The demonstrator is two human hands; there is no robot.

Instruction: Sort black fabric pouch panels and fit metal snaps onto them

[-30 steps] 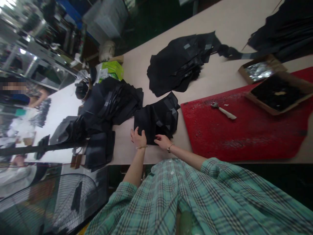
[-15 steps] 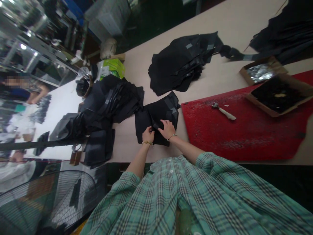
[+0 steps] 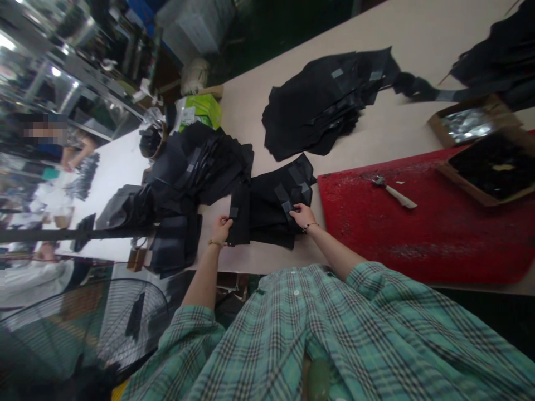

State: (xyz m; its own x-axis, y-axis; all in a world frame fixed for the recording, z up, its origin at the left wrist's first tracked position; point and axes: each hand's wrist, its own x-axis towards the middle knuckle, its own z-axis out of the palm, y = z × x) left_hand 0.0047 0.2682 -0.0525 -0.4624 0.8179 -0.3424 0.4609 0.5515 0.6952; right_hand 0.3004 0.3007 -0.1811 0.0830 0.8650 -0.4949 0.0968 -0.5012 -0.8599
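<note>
Black fabric pieces (image 3: 267,203) lie stacked on the pale table in front of me. My left hand (image 3: 222,227) pinches the left edge of a black fabric panel, beside a small grey patch on it. At the right side of the same stack, my right hand (image 3: 302,217) has its thumb and fingers closed on a dark strip with a grey end (image 3: 286,206). More grey patches show near the stack's upper right corner. How many layers each hand grips is hidden.
Right of the stack lies a red board (image 3: 384,234) bearing a hammer (image 3: 395,193). Open cardboard boxes (image 3: 470,192) stand at its far corner. Black fabric piles (image 3: 309,111) (image 3: 200,161) lie beyond and left. A fan (image 3: 83,334) stands at lower left; another person (image 3: 79,150) sits far left.
My hands have moved apart: the left went leftward with the panel's edge, the right slightly rightward. The fabric is spread wider, and the grey-ended strip now shows. The whole view shifted slightly.
</note>
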